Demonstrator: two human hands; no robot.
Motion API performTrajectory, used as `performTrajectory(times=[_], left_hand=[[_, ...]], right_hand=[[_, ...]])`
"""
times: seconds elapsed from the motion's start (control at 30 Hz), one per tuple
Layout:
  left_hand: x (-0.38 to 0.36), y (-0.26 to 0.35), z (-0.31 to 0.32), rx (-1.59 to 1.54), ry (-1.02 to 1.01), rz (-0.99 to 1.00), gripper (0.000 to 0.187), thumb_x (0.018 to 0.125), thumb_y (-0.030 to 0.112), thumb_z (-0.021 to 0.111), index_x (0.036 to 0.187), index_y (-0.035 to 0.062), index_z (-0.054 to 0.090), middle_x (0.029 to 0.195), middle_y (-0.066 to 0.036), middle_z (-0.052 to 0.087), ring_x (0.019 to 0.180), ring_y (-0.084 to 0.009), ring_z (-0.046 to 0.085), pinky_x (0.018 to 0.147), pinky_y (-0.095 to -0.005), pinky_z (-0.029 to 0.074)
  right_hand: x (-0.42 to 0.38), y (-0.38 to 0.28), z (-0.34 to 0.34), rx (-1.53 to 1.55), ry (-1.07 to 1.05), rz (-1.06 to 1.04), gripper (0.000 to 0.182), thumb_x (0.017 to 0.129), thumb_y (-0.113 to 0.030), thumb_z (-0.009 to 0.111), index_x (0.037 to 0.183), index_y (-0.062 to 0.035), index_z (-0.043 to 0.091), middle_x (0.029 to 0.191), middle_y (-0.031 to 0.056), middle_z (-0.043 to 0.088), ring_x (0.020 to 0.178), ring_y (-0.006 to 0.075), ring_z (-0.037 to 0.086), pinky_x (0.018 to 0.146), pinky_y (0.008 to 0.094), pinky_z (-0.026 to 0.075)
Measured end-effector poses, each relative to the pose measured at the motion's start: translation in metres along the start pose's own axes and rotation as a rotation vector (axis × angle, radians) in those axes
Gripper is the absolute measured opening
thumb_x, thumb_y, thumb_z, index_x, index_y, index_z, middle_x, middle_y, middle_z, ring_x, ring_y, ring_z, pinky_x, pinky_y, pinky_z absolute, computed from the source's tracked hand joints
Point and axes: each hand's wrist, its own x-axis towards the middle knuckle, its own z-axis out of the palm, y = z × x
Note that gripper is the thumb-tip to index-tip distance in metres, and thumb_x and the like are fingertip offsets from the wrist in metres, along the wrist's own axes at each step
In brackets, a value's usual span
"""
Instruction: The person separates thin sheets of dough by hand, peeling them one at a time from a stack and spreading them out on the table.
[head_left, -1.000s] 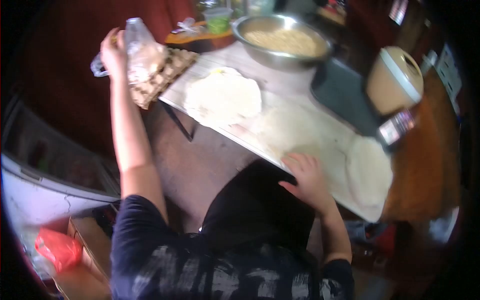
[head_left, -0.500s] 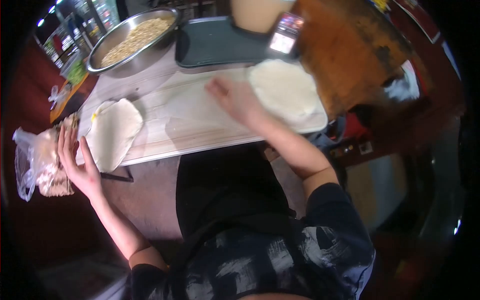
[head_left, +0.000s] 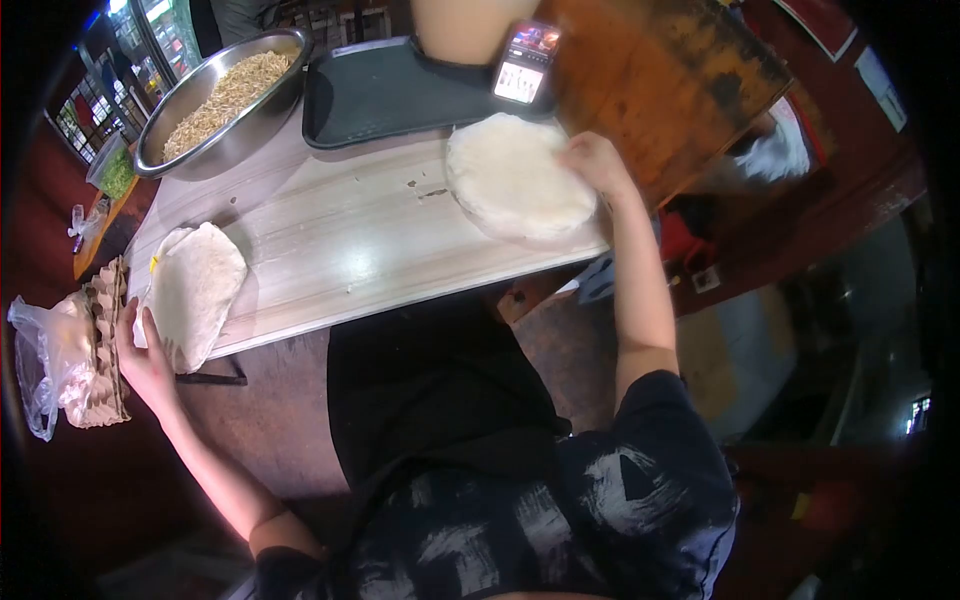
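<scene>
A stack of round, pale flat dough sheets (head_left: 520, 180) lies at the right end of the table. My right hand (head_left: 597, 168) is at the stack's right edge, its fingers bent and pinching the rim of the top sheet. At the table's left end lies a folded dough sheet (head_left: 200, 285), with a bit of yellow showing at its upper left edge. My left hand (head_left: 147, 362) is beside its lower left edge, thumb and fingers apart, fingertips close to the dough and holding nothing.
Behind are a steel bowl (head_left: 165, 165) of shredded pale food, a dark tray (head_left: 390, 100), a lit phone (head_left: 526, 65) and a large tan container (head_left: 465, 30). Egg cartons (head_left: 108, 340) and a plastic bag (head_left: 45, 365) are left of the table. A brown wooden board (head_left: 650, 90) stands right.
My right hand has swept right from the middle of the table to the far edge of the dough stack. My left hand has moved slightly lower beside the folded sheet. The view has shifted.
</scene>
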Motion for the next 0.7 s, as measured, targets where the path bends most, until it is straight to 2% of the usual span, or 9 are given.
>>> performTrajectory(times=[0.13,0.2,0.3,0.33,0.37,0.47,0.6,0.63,0.7], left_hand=[[0.011,-0.04,0.005,0.293,0.017,0.09,0.044,0.095,0.034,0.058,0.122,-0.0008,0.061,0.121,-0.018,0.062,0.109,-0.033,0.061,0.091,-0.0395,0.047],[0.01,-0.053,0.009,0.385,0.001,-0.039,0.052,0.094,0.043,0.058,0.118,-0.0026,0.062,0.116,-0.023,0.063,0.106,-0.0383,0.061,0.091,-0.0425,0.047],[0.022,-0.123,0.019,0.351,-0.058,-0.01,0.055,0.092,0.047,0.06,0.111,-0.0046,0.064,0.105,-0.026,0.066,0.097,-0.0379,0.064,0.086,-0.0413,0.049],[0.014,-0.084,0.011,0.275,-0.103,-0.033,0.053,0.091,0.045,0.06,0.105,-0.0059,0.066,0.093,-0.027,0.068,0.087,-0.0354,0.066,0.08,-0.0404,0.05],[0.014,-0.097,0.015,0.279,-0.052,-0.013,0.05,0.092,0.043,0.061,0.1,-0.0062,0.067,0.087,-0.027,0.068,0.08,-0.033,0.067,0.073,-0.0404,0.05],[0.024,-0.105,0.016,0.354,-0.036,-0.081,0.053,0.085,0.044,0.067,0.099,-0.0073,0.068,0.089,-0.028,0.068,0.087,-0.0342,0.068,0.078,-0.04,0.051],[0.05,-0.11,0.014,0.153,-0.085,-0.253,0.065,0.073,0.042,0.076,0.111,-0.0089,0.063,0.104,-0.027,0.067,0.099,-0.0316,0.066,0.087,-0.0353,0.049],[0.046,-0.084,0.01,0.151,0.051,-0.2,0.065,0.076,0.039,0.075,0.12,-0.0059,0.059,0.098,-0.022,0.069,0.091,-0.0297,0.067,0.083,-0.0352,0.05],[0.044,-0.054,0.015,-0.355,0.153,-0.336,0.05,0.082,0.031,0.071,0.118,0.0003,0.057,0.087,-0.012,0.068,0.077,-0.0198,0.064,0.072,-0.032,0.051]], right_hand=[[-0.003,-0.002,-0.001,0.004,-0.015,-0.023,0.035,0.072,-0.014,0.079,0.098,0.0021,0.061,0.079,0.0109,0.065,0.07,0.0163,0.06,0.065,0.0302,0.048],[-0.009,-0.015,-0.002,-0.06,-0.007,-0.026,0.036,0.072,-0.014,0.078,0.1,0.0014,0.062,0.082,0.0134,0.066,0.074,0.0201,0.063,0.068,0.032,0.049],[-0.019,-0.026,0.001,-0.22,0.07,-0.09,0.037,0.074,-0.016,0.075,0.105,0.0001,0.062,0.09,0.0189,0.067,0.084,0.0284,0.066,0.075,0.0362,0.051],[-0.021,-0.028,0.004,-0.314,0.144,-0.161,0.038,0.075,-0.018,0.074,0.108,-0.0005,0.062,0.095,0.0218,0.068,0.091,0.0329,0.067,0.079,0.0387,0.051],[-0.028,-0.039,0.005,-0.332,0.149,-0.145,0.043,0.077,-0.02,0.072,0.113,-0.0004,0.061,0.104,0.0249,0.066,0.101,0.0383,0.064,0.086,0.0426,0.049],[-0.033,-0.054,0.017,-0.457,0.279,-0.335,0.042,0.08,-0.022,0.072,0.114,0.0004,0.062,0.113,0.0204,0.062,0.105,0.0355,0.059,0.092,0.0408,0.046],[-0.054,-0.094,0.03,-0.32,0.347,-0.523,0.028,0.085,-0.014,0.068,0.109,-0.0003,0.063,0.111,0.0167,0.06,0.105,0.0325,0.058,0.089,0.039,0.046],[-0.058,-0.105,0.032,-0.303,0.336,-0.539,0.028,0.085,-0.014,0.068,0.109,-0.0003,0.063,0.111,0.0167,0.06,0.105,0.0325,0.058,0.089,0.039,0.046],[-0.073,-0.126,0.035,-0.244,0.35,-0.549,0.027,0.086,-0.014,0.067,0.109,-0.0025,0.064,0.111,0.0157,0.06,0.104,0.0299,0.059,0.087,0.0379,0.047]])
